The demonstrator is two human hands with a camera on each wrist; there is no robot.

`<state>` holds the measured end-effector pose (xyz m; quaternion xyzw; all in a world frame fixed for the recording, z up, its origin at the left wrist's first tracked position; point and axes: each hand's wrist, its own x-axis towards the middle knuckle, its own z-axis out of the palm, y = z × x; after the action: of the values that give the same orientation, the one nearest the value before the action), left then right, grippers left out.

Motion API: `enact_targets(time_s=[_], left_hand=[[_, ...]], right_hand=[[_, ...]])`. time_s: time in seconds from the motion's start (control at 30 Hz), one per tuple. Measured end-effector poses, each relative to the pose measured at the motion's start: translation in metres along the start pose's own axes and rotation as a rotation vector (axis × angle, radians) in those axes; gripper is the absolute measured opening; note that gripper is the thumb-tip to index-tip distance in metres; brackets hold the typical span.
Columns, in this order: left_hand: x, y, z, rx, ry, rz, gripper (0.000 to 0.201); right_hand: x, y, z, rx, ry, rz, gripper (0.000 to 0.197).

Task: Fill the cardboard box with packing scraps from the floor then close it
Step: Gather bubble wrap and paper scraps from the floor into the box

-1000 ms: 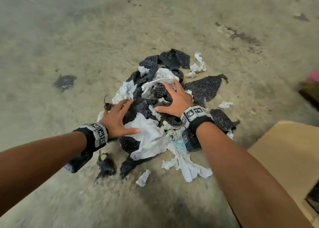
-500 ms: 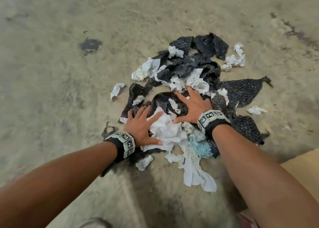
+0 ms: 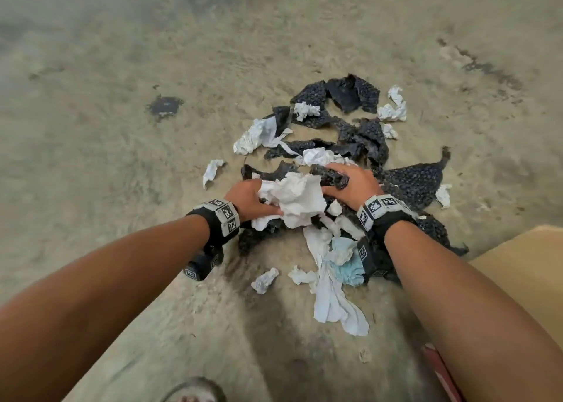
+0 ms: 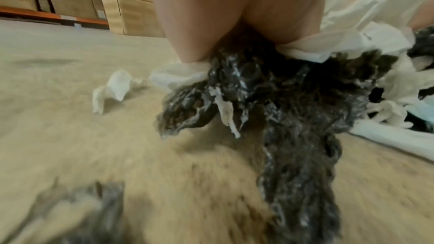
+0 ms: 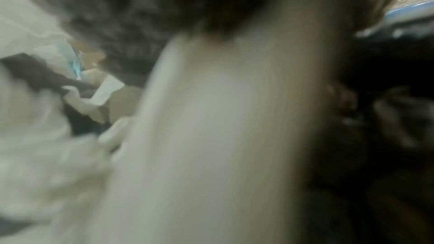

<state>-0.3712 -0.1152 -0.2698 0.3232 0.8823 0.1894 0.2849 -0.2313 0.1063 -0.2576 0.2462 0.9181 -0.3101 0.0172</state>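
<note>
You are working over the floor (image 3: 122,188), with the box (image 3: 524,267) showing only as a tan corner at your right, just beside the scraps (image 3: 350,133), so the fill step is in hand and closing looks far off. Most of the heap, black bubble wrap and white paper, lies spread beyond and between your arms; a long white strip (image 3: 332,304) trails toward you, and a few small wads sit apart to the left. Your left hand (image 3: 248,199) has its fingers curled into a bunch of white paper (image 3: 294,197), and the left wrist view shows black wrap hanging from that same grasp. Your right hand (image 3: 353,183) is clenched on a roll of black wrap (image 3: 329,177); its wrist view is too blurred to add anything. Next, I judge, you need to squeeze both handfuls together, lift, and swing right to drop them into the box. Loose pieces may slip out on the way, so gather tightly.
</note>
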Motion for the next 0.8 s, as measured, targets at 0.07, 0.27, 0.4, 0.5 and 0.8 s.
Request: enact_targets(time_s=[0.07,0.27,0.4,0.5,0.8], left_hand=[[0.001,0.008,-0.012,-0.004,0.028,0.018,0.085],[-0.004,0.061,-0.059,0.024,0.021,0.192,0.086],[-0.005,0.111,-0.086,0.030,0.017,0.326,0.076],[-0.003,0.149,-0.103,0.003,0.037,0.399,0.071],[-0.023,0.276,-0.110,-0.083,-0.021,0.646,0.043]], right_hand=[[-0.013,-0.009,-0.015,0.047,0.061,0.024,0.059],[-0.047,-0.041,-0.083,0.091,0.222,0.058,0.054],[-0.072,-0.055,-0.132,0.100,0.370,0.092,0.050],[-0.095,-0.058,-0.166,0.118,0.463,0.129,0.052],[-0.184,-0.046,-0.268,0.110,0.680,0.274,0.054]])
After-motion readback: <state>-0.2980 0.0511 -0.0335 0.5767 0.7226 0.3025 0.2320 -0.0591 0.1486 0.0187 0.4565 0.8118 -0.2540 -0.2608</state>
